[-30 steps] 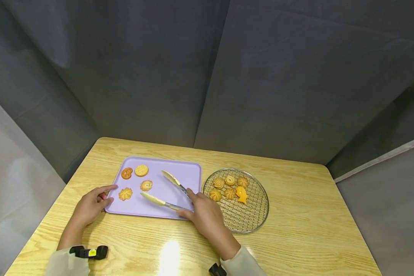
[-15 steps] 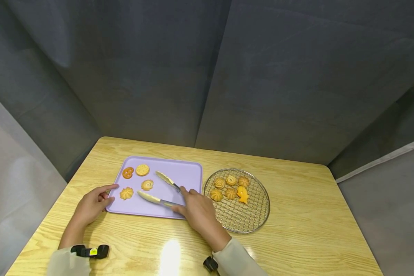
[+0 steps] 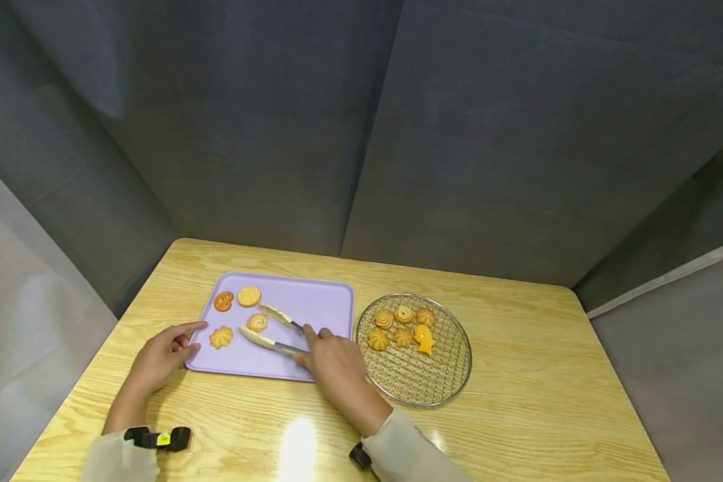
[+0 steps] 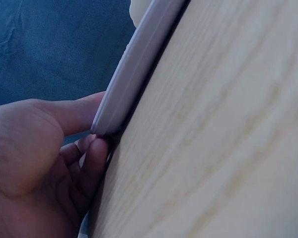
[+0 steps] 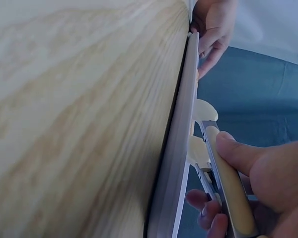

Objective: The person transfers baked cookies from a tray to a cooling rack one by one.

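Head view: a lilac tray [image 3: 313, 301] is laid on the wooden table [image 3: 530, 355], its near-left edge pinched by the left hand [image 3: 158, 359]. Tongs [image 3: 266, 342] are grasped in the right hand [image 3: 339, 366], their tips spread on either side of a frilled cookie [image 3: 257, 323]; whether it is touched cannot be told. The tray also bears a flower-shaped cookie [image 3: 221, 337], a pretzel [image 3: 223, 301] and a round biscuit [image 3: 249, 296]. Beside it, five cookies [image 3: 404, 337] and an orange fish-shaped cookie [image 3: 424, 340] are set on a round wire rack [image 3: 471, 355].

Left wrist view: the tray's edge is held between digits above and below.

Right wrist view: the tongs are clasped between thumb and fingers, their pale tips close to the tray.
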